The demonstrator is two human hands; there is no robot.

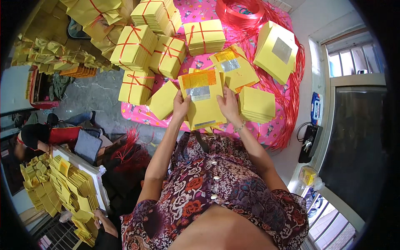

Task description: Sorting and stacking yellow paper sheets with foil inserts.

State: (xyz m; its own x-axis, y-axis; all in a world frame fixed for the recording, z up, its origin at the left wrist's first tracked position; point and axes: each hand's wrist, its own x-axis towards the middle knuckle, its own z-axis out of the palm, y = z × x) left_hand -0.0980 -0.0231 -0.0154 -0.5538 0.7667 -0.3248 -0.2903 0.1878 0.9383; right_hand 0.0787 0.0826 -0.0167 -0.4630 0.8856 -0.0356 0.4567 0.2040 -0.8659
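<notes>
Both hands, the left hand [181, 106] and the right hand [228, 104], grip one stack of yellow paper sheets [203, 99], probably lying on the pink cloth [273, 129].

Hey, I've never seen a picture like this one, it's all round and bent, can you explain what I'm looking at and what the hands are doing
This is one picture from a wide fisheye camera worn on a person's head, looking down, so straight edges bend near the rim. There is no machine here: the two bare arms coming up from the lower edge belong to the wearer.

The left hand and right hand together grip a stack of yellow paper sheets, one on each side; the top sheet has a gold and a silver foil patch. It sits over a pink patterned cloth.

Around it lie bundles of yellow paper tied with red ribbon, a loose untied stack right beside the right hand, and a heap of red ribbon. At lower left, another person's hand is close to more yellow sheets.
</notes>
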